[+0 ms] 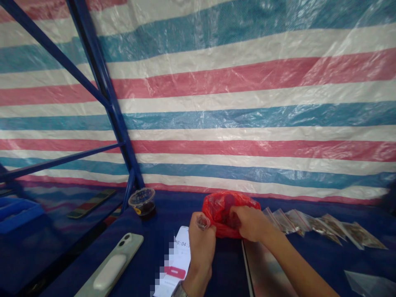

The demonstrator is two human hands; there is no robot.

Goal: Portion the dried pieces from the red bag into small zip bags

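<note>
My left hand [201, 239] is closed around a small clear plastic bag [203, 222], whose open mouth shows above the fist. Right against it stands a red plastic bag [216, 206], its top gaping. My right hand [250, 222] reaches into the red bag from the right. Its fingers are curled and pinched together inside, and whatever they hold is hidden. Dark contents can be seen in the bag, too unclear to name. To the right lies a row of several small zip bags [309, 222] filled with brownish dried pieces.
A lit phone with a timer [183, 247] lies left of my left hand, and a pale phone [123, 255] farther left. Behind stands a lidded cup [142, 204] of dark liquid. A flat silvery panel [266, 268] and a clear bag [369, 284] lie nearer. A blue frame [119, 136] rises left.
</note>
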